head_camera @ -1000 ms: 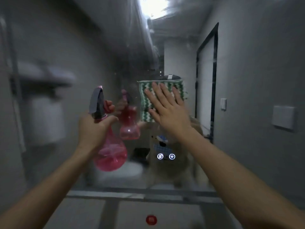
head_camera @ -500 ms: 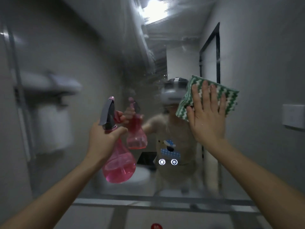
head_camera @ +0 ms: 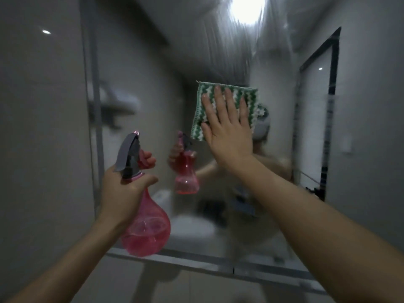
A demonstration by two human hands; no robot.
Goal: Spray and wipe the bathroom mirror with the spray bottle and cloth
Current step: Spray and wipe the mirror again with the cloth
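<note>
The right hand (head_camera: 227,130) lies flat, fingers spread, pressing a green-and-white striped cloth (head_camera: 225,106) against the mirror (head_camera: 153,106) just right of the frame's centre; the cloth shows above and to the left of the fingers. The left hand (head_camera: 122,193), at lower left of centre, is clamped around the neck of a pink spray bottle (head_camera: 146,228), a finger curled over the red trigger, the dark nozzle head pointing up and toward the glass. The bottle hangs in front of the mirror's lower edge, apart from the cloth. The glass looks streaked near the top, where a ceiling light (head_camera: 247,9) reflects.
</note>
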